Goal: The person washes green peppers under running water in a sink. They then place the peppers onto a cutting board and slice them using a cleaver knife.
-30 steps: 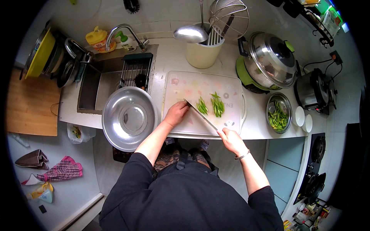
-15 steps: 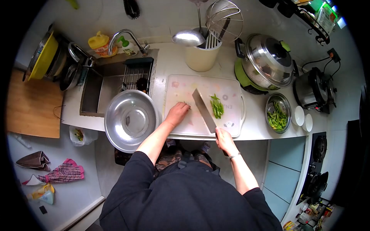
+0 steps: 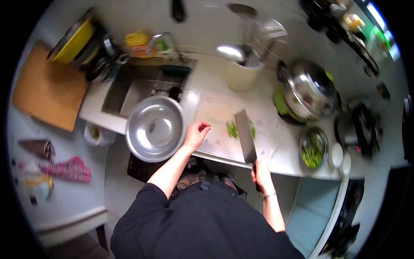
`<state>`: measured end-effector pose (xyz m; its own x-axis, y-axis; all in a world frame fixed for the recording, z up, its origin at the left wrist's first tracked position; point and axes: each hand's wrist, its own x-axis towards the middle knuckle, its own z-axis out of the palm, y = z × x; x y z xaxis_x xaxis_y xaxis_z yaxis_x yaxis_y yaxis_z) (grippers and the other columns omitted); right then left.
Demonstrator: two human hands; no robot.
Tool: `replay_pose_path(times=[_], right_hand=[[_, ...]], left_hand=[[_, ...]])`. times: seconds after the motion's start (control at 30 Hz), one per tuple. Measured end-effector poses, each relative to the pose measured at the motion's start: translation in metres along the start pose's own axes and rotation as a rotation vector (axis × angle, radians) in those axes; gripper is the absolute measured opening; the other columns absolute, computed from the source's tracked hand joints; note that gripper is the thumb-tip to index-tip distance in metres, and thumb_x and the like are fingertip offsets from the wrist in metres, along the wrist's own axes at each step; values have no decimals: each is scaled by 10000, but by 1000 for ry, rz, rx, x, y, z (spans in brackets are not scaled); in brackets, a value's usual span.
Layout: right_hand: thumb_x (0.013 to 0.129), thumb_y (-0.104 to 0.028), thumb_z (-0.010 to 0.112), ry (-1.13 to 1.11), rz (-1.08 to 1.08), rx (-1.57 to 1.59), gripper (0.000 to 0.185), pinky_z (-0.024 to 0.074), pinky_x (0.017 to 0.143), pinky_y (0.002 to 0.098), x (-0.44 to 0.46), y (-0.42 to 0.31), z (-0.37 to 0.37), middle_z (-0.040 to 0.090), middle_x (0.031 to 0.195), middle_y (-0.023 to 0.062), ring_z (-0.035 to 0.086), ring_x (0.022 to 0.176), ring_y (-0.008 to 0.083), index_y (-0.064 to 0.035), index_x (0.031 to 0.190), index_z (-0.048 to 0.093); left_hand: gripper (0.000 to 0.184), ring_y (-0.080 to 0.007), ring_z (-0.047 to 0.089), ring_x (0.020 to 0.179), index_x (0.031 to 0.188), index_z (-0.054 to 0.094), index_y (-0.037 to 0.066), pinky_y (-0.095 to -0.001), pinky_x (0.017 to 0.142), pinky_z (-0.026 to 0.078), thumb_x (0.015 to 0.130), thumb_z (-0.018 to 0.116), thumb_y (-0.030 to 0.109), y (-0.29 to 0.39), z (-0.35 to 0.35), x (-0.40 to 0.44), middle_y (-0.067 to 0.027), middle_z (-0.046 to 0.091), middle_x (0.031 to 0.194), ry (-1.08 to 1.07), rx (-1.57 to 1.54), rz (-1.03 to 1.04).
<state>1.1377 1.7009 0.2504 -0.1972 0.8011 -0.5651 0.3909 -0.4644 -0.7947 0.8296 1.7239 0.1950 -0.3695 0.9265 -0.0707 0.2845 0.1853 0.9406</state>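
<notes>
My right hand (image 3: 262, 177) grips the handle of a cleaver (image 3: 246, 137) at the counter's front edge. Its broad blade points away from me over the pale cutting board (image 3: 215, 105). Cut green vegetable pieces (image 3: 232, 129) lie left of the blade, and a few more show at its right side, partly hidden. Over the board's left part, my left hand (image 3: 196, 136) has thumb and fingers pinched together; a tiny green speck shows at the fingertips, too small to name. Left of that hand stands a wide metal bowl (image 3: 170, 134).
Behind the bowl is the sink (image 3: 116, 93). A utensil holder (image 3: 239, 77) stands behind the board. On the right are a lidded steel pot (image 3: 302, 93), a bowl of green pieces (image 3: 313, 151), two small white bowls (image 3: 336, 155) and a black cooker (image 3: 358, 129).
My view has turned and blurred. My left hand has lifted off the board and pinched its fingers. The cleaver has moved right, against the green pieces.
</notes>
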Motion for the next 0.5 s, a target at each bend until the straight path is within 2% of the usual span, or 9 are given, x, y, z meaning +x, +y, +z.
replay_pose_path(times=[0.03, 0.1, 0.17, 0.27, 0.33, 0.4, 0.43, 0.47, 0.5], right_hand=[[989, -421, 338, -46, -42, -10, 475, 358, 388, 266, 1, 3, -1, 470, 501, 25, 432, 391, 116, -58, 710, 464], [985, -458, 303, -83, -4, -96, 502, 332, 365, 273, 7, 5, 4, 438, 483, 25, 387, 369, 122, -87, 676, 442], [979, -489, 294, -107, -46, -42, 529, 322, 356, 271, 21, 17, 8, 430, 474, 22, 383, 365, 124, -102, 643, 430], [966, -531, 286, -180, -86, -81, 559, 327, 352, 268, 26, 7, 16, 427, 473, 22, 389, 360, 129, -97, 644, 430], [958, -552, 285, -205, -79, -75, 570, 337, 348, 269, 24, -4, 24, 426, 478, 24, 392, 357, 130, -87, 665, 434], [955, -559, 287, -222, -74, -59, 571, 337, 347, 269, 27, -7, 33, 425, 478, 25, 393, 357, 130, -84, 674, 437], [952, -565, 289, -234, -73, -40, 574, 337, 345, 269, 27, -9, 39, 425, 479, 27, 394, 357, 130, -82, 682, 440], [944, -578, 295, -226, -75, -23, 580, 336, 346, 266, 25, -14, 45, 424, 480, 30, 394, 357, 129, -76, 694, 442], [944, -578, 295, -224, -75, -25, 580, 336, 346, 266, 27, -17, 53, 424, 480, 30, 394, 357, 129, -76, 694, 442]], left_hand=[[118, -85, 590, 661, 928, 624, 5, -238, 599, 483, 844, 647, 84, -7, -15, -6, -32, 650, 813, 55, -94, -50], [174, -89, 591, 670, 1018, 597, 18, -228, 612, 490, 862, 629, 84, 2, -64, -29, -38, 645, 820, 206, -454, -150], [203, -111, 597, 674, 1064, 570, 20, -235, 622, 506, 879, 611, 94, -9, -120, -53, -60, 636, 852, 458, -577, -268], [284, -144, 612, 754, 1145, 538, -17, -252, 640, 522, 878, 598, 62, -76, -191, -95, -107, 623, 929, 761, -705, -370], [320, -184, 623, 718, 1120, 568, -27, -278, 626, 534, 807, 636, -19, -125, -228, -127, -116, 630, 861, 926, -884, -441], [261, -209, 606, 582, 1046, 574, -49, -316, 494, 516, 790, 624, -35, -160, -270, -147, -126, 615, 756, 1036, -868, -462], [171, -215, 580, 530, 946, 583, -53, -322, 428, 482, 780, 616, -41, -188, -302, -149, -114, 591, 704, 1092, -906, -316], [52, -208, 542, 499, 839, 576, -35, -320, 398, 443, 790, 593, -32, -185, -337, -145, -92, 549, 656, 1123, -863, -253], [60, -193, 502, 472, 757, 557, -8, -308, 388, 412, 817, 568, -6, -188, -379, -136, -76, 516, 628, 1162, -920, -127]])
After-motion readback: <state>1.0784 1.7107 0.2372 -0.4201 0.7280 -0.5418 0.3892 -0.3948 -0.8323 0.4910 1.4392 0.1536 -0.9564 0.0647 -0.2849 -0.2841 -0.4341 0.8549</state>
